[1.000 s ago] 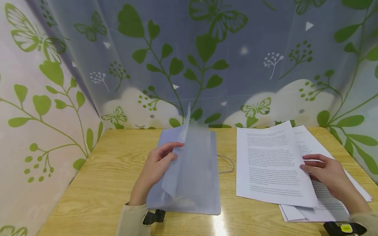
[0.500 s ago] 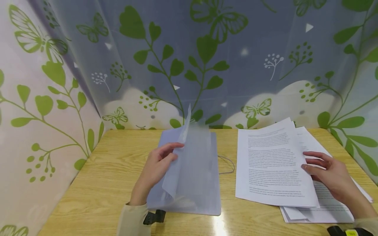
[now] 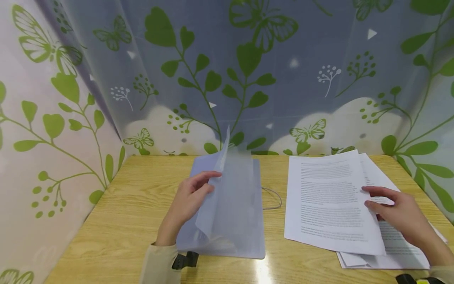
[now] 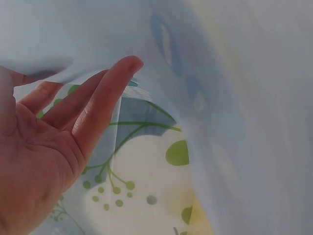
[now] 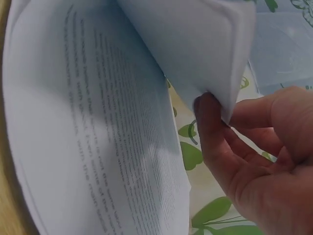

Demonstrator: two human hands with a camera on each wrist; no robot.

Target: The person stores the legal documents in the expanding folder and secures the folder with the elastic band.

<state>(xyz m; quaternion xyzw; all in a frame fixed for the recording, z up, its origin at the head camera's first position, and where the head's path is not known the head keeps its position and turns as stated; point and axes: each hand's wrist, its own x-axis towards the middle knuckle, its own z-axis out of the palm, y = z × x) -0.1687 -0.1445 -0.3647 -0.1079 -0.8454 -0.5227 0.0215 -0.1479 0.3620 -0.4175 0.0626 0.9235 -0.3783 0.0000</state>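
Observation:
My left hand (image 3: pixel 188 199) holds up the edge of a translucent plastic sleeve (image 3: pixel 227 197) that belongs to a pale blue folder (image 3: pixel 260 221). Up close in the left wrist view, the index finger reaches along the plastic and the thumb is partly behind it. On the right, my right hand (image 3: pixel 397 207) pinches the right edge of a printed sheet (image 3: pixel 328 201), which is lifted and curved. The right wrist view shows the paper (image 5: pixel 205 44) between thumb and fingers. More printed papers (image 3: pixel 400 252) lie beneath it on the table.
A thin grey elastic cord (image 3: pixel 273 197) loops out from the folder's right side. The wooden table (image 3: pixel 117 221) is bounded at the back and sides by a patterned curtain (image 3: pixel 305 79) with leaves and butterflies.
The printed sheet's top has dropped lower and the sheet has shifted slightly to the right with my right hand. My left hand and the plastic sleeve stay nearly still.

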